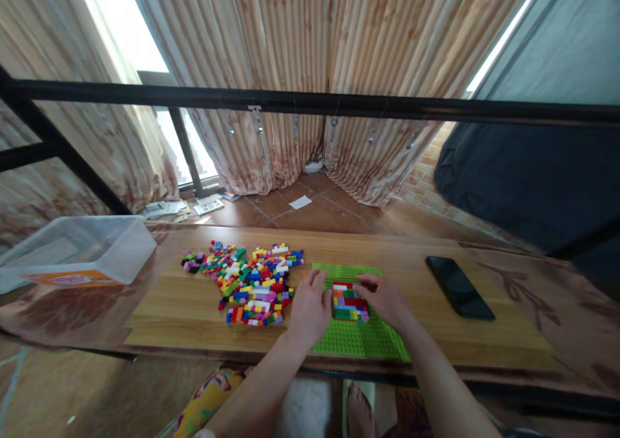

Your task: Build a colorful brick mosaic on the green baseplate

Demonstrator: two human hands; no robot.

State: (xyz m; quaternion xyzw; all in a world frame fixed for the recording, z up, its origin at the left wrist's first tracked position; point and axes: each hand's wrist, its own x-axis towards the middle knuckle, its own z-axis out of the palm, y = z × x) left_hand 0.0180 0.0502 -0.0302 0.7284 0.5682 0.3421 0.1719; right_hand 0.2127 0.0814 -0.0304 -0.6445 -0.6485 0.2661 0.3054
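A green studded baseplate (pixel 358 347) lies on the wooden board. On it stands a rectangular build of colourful toy bricks (pixel 349 303), with red, white, blue, green and yellow pieces. My left hand (pixel 310 305) rests at the left side of the build, its thumb beside the edge and its fingers loosely stretched, holding nothing I can see. At the upper right corner of the build, my right hand (pixel 382 297) has thumb and fingertips pinched together. Whatever is between those fingertips is too small and covered to make out. A large spread of loose toy bricks (pixel 259 289) lies left of my left hand.
A black phone (pixel 460 287) lies on the wooden board (pixel 411 257) at the right. A clear plastic bin (pixel 121 250) stands at the far left. A black metal bar (pixel 310 102) crosses beyond the table, in front of patterned curtains (pixel 271 37). Papers (pixel 208 205) lie on the floor.
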